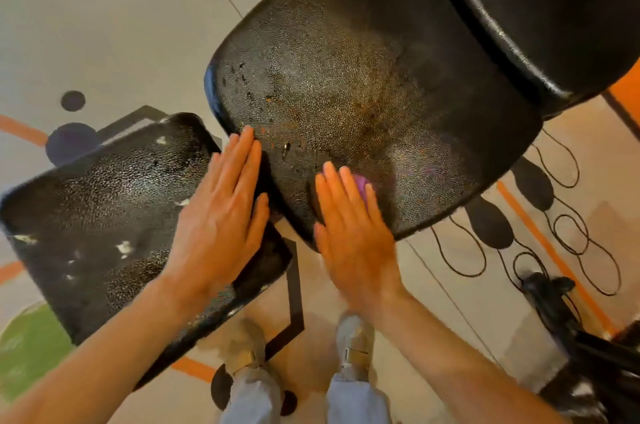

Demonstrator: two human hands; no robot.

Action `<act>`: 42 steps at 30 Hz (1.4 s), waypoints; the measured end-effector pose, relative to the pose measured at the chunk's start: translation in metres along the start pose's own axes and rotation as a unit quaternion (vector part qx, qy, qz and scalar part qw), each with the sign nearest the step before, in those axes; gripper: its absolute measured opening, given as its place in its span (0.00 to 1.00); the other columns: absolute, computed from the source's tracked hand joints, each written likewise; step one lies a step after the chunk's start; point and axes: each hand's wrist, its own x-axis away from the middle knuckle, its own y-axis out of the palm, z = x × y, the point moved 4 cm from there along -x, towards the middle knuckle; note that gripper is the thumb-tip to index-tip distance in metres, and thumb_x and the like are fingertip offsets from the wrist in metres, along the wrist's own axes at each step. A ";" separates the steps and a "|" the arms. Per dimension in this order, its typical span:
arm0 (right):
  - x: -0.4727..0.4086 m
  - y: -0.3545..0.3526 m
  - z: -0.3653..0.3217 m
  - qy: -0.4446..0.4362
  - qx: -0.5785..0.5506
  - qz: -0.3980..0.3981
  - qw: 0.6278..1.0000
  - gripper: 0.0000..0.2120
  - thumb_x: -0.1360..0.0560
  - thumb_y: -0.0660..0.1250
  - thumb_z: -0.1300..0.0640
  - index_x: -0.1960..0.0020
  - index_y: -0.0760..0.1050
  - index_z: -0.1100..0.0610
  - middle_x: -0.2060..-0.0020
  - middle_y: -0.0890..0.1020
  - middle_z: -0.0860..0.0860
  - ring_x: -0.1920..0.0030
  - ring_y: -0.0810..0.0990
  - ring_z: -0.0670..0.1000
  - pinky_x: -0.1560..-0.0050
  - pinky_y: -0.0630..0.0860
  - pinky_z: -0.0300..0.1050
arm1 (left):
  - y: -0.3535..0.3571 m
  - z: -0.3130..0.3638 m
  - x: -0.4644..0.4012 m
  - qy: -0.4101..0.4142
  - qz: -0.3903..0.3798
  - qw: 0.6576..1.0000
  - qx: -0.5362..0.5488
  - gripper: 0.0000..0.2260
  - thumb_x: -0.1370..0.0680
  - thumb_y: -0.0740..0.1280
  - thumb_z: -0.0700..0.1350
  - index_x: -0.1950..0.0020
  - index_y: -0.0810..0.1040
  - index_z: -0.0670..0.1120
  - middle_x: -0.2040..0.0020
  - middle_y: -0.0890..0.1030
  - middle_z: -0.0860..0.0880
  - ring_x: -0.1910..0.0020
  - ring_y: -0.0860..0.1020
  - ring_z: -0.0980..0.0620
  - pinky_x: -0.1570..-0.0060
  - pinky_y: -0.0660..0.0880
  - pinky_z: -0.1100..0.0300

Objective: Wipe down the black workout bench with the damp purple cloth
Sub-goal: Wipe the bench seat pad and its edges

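Observation:
The black workout bench fills the view as padded sections: a worn middle pad (363, 77), a smaller cracked pad (104, 215) at lower left, and a glossy pad (536, 8) at upper right. My right hand (353, 226) lies flat with straight fingers on the near edge of the middle pad, pressing the purple cloth (362, 183), of which only a small piece shows between the fingers. My left hand (225, 212) rests flat with straight fingers across the gap between the smaller pad and the middle pad. It holds nothing.
Grey floor (121, 25) with orange and black markings surrounds the bench. Black looped cords (568, 233) lie on the floor at right beside dark equipment (571, 337) at lower right. My shoes (353, 344) stand below the bench edge.

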 end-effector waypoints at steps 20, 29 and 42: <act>0.004 -0.011 0.023 -0.124 0.035 -0.090 0.988 0.29 0.19 0.52 0.50 0.21 0.48 0.55 0.22 0.49 0.51 0.22 0.46 0.52 0.26 0.56 0.58 | -0.003 -0.036 0.012 -0.053 -0.018 0.998 -0.030 0.29 0.18 0.50 0.53 0.21 0.52 0.40 0.20 0.51 0.42 0.20 0.50 0.47 0.22 0.50 0.50; -0.086 -0.011 -0.009 -0.157 0.033 -0.032 0.987 0.26 0.18 0.51 0.52 0.22 0.49 0.55 0.22 0.50 0.51 0.22 0.46 0.52 0.24 0.51 0.57 | -0.004 -0.036 0.012 -0.055 -0.021 0.998 -0.032 0.28 0.17 0.50 0.53 0.21 0.51 0.40 0.19 0.50 0.43 0.20 0.48 0.49 0.22 0.49 0.52; -0.093 -0.011 -0.024 -0.166 0.055 -0.025 0.984 0.27 0.19 0.52 0.52 0.22 0.51 0.53 0.22 0.51 0.50 0.22 0.46 0.53 0.24 0.51 0.57 | -0.005 -0.038 0.012 -0.063 -0.007 0.998 -0.017 0.28 0.18 0.51 0.53 0.21 0.52 0.41 0.19 0.51 0.44 0.20 0.49 0.49 0.22 0.48 0.52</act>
